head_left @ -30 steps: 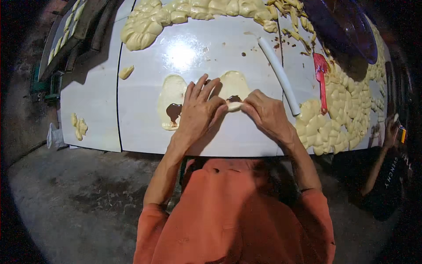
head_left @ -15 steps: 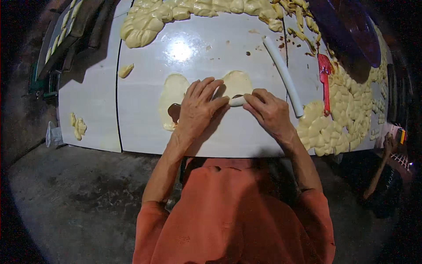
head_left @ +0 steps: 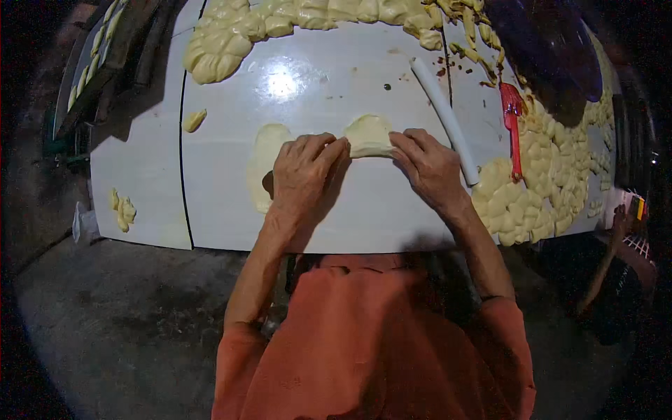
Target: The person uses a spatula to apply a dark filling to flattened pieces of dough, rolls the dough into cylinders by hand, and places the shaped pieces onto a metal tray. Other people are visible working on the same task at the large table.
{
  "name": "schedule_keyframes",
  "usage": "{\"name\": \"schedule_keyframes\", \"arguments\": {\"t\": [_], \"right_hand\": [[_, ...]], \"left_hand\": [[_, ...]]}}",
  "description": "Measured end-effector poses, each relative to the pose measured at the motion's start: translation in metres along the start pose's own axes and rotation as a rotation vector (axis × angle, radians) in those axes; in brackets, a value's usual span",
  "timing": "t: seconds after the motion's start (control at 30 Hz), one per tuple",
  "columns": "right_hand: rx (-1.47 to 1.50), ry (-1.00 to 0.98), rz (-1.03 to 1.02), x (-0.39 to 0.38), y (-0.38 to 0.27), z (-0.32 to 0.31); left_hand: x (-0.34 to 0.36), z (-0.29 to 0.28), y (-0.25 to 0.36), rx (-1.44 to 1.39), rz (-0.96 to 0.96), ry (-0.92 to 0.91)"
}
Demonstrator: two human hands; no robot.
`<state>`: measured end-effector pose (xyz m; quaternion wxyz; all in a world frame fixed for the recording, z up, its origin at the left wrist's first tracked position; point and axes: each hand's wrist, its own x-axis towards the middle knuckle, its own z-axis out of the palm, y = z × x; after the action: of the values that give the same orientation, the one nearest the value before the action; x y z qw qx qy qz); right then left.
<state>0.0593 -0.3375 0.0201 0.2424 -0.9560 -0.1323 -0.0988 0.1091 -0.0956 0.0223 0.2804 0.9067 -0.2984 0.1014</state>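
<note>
A flat oval of pale dough lies between my hands, its near edge folded over into a thick roll. My left hand pinches the left end of that fold, with thumb and fingertips together. At the other end, my right hand grips the dough the same way. Beside and partly under my left hand is a second flattened dough piece with a dark brown filling on it. No filling shows on the dough I hold; the fold covers that part.
A white rolling rod lies right of my hands, then a red spatula. Dough lumps line the far edge, and many more spread at the right. A large purple basin stands far right. Another person's arm shows beyond the table.
The dough's near edge has been folded further away from me, covering the dark filling that showed before. Both hands have moved outward to the fold's ends, and the view has shifted slightly.
</note>
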Motion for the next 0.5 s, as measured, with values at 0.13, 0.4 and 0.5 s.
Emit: {"name": "schedule_keyframes", "arguments": {"t": [0.13,0.4,0.5], "right_hand": [[-0.017,0.006,-0.156,-0.007,0.001,0.0],[-0.051,0.013,-0.211,0.003,0.003,-0.006],[-0.177,0.012,-0.085,0.016,0.013,0.0]], "left_hand": [[0.008,-0.005,0.009,-0.011,0.118,-0.081],[0.003,0.002,0.001,-0.041,0.095,-0.001],[0.019,0.006,0.005,0.104,0.018,0.015]]}}
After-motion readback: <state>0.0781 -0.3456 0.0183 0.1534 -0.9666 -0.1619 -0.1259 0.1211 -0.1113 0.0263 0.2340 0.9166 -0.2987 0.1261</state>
